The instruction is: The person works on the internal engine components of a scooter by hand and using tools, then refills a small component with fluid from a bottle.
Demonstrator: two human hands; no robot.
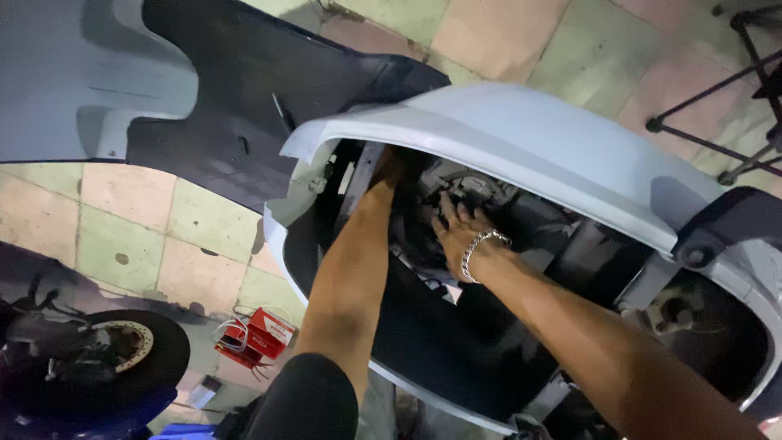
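A scooter body with pale grey-blue panels [521, 138] lies open below me, showing a dark inner cavity [456, 326] with wiring and black parts. My left hand [389, 167] reaches deep under the upper panel edge, its fingers hidden behind the shell. My right hand [458, 232], with a silver chain bracelet [481, 248] on the wrist, presses on black parts and cables inside the cavity. Whether either hand grips anything is hidden by the dark interior.
A black and grey footboard panel [244, 90] extends to the upper left. A small red box with wires [257, 336] lies on the tiled floor [163, 236]. Another wheel with a brake disc [114, 350] is at lower left. Black stand legs [717, 90] are at upper right.
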